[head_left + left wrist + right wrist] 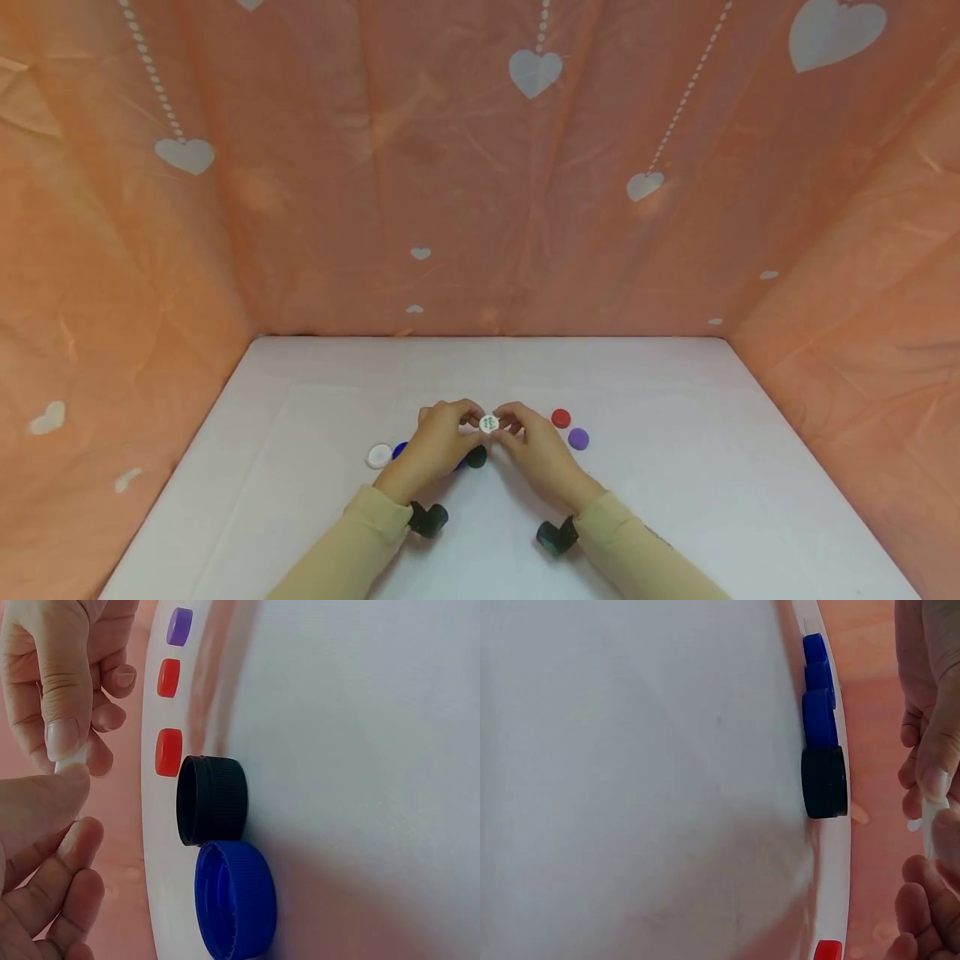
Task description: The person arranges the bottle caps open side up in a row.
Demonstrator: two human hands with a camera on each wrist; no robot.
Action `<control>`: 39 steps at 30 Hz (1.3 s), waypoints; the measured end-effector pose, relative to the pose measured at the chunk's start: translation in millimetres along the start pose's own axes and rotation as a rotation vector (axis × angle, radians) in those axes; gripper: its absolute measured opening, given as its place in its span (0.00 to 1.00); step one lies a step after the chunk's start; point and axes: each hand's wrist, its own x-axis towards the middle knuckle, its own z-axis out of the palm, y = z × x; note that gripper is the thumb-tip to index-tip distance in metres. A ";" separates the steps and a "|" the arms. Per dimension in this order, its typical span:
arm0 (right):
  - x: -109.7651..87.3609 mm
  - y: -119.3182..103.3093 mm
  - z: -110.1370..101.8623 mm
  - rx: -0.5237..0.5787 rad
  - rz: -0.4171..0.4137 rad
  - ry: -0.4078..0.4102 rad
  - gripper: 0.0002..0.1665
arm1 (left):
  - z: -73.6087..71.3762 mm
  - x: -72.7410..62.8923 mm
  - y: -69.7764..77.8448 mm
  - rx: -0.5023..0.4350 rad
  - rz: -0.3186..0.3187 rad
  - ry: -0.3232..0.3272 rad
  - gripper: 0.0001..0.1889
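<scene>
Presently we hold the printed cap (489, 424) raised over the middle of the table (645, 375), pinched between the fingertips of the left hand (433, 440) and the right hand (546, 457); this two-handed holding is, we judge, the step in hand. If one hand lets go next, the other must pinch firmly, because the cap is small. From the middle toward the left edge lie the black cap (214, 801), blue caps (236, 900) and white cap (378, 456); toward the right edge, red caps (169, 678) and the purple cap (578, 439). Our hands partly hide this row, so lowering needs care
</scene>
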 end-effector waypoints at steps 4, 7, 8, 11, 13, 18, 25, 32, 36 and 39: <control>-0.2 0.3 0.6 0.002 -0.001 -0.002 0.13 | 0.2 -1.6 -0.9 0.005 0.001 0.001 0.08; -0.5 0.0 0.5 0.007 -0.002 -0.006 0.13 | 0.4 -2.3 -1.7 0.007 -0.004 -0.004 0.08; -0.6 -0.2 0.4 0.009 -0.001 -0.007 0.12 | 0.3 -2.4 -1.8 0.005 -0.006 -0.006 0.08; -0.7 -1.0 0.0 0.015 0.005 -0.015 0.12 | 0.1 -2.3 -2.3 0.002 -0.005 -0.012 0.08; -0.4 -1.1 0.2 0.019 0.011 -0.022 0.12 | -0.4 -2.2 -2.2 0.001 -0.007 -0.014 0.09; 0.4 -1.8 0.4 0.019 0.016 -0.025 0.11 | -1.3 -1.8 -1.8 -0.004 -0.008 -0.014 0.09; 1.5 -3.2 0.2 0.032 0.006 -0.021 0.12 | -2.7 -1.7 -2.1 0.005 -0.015 -0.028 0.10; 1.8 -0.9 0.4 0.051 0.008 -0.011 0.11 | -2.6 -1.5 -4.2 -0.038 -0.072 -0.057 0.11; 2.0 -0.7 0.0 0.079 0.009 0.000 0.10 | -3.2 -1.0 -4.6 -0.069 -0.068 -0.054 0.10; 2.0 -0.8 -0.4 0.079 0.005 0.008 0.10 | -3.5 -1.1 -4.8 -0.077 -0.054 -0.045 0.09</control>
